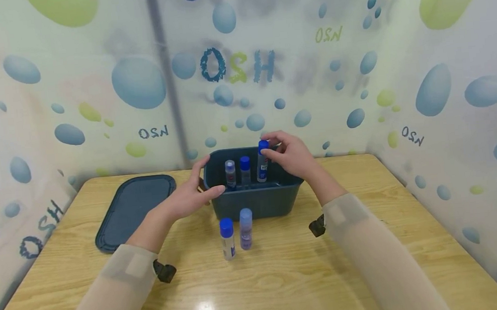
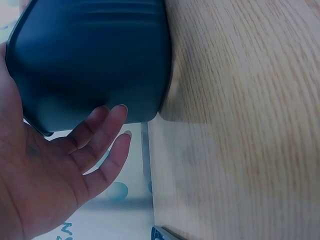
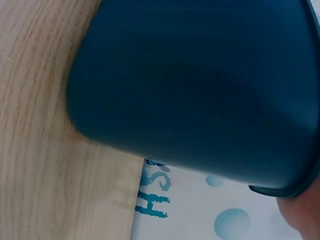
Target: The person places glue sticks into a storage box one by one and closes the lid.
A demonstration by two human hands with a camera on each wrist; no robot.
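Right hand pinches 1 blue-capped tube by top, inside bin, frame centre; left hand, fingers loosely spread, rests on bin rim. Tube probably light, stiff, slick; best held mid-body.

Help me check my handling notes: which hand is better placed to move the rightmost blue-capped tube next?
Probably the right hand: it pinches that blue-capped tube near its top. The left hand rests at the left end of the plastic bin, seemingly better placed for steadying.

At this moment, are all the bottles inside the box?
No, two bottles stand on the table in front of the box.
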